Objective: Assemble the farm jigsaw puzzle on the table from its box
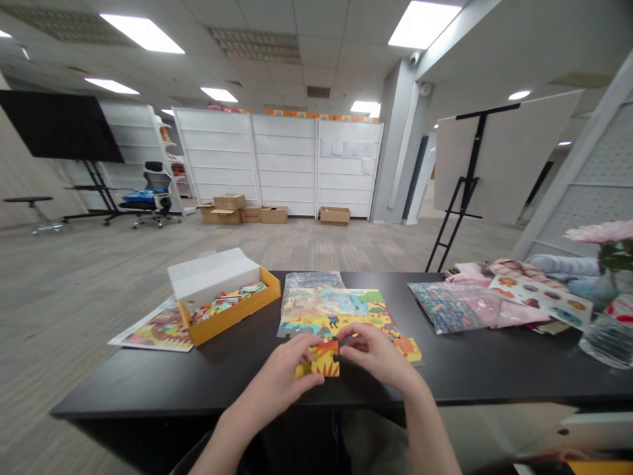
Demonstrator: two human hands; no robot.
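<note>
A yellow and orange puzzle piece is gripped at its left side between the thumb and fingers of my left hand. My right hand is at the piece's upper right edge, its thumb and fingertips curled close together; whether they pinch anything is hidden. Just beyond both hands lies a partly joined, colourful puzzle with trees and animals, its near edge partly covered by my fingers. Clear plastic wrap lies at the puzzle's far left.
An open yellow box of puzzle pieces stands at the left, beside a picture sheet. On the right of the black table are a plastic-wrapped packet, a sticker sheet, cloths and a glass vase with pink flowers.
</note>
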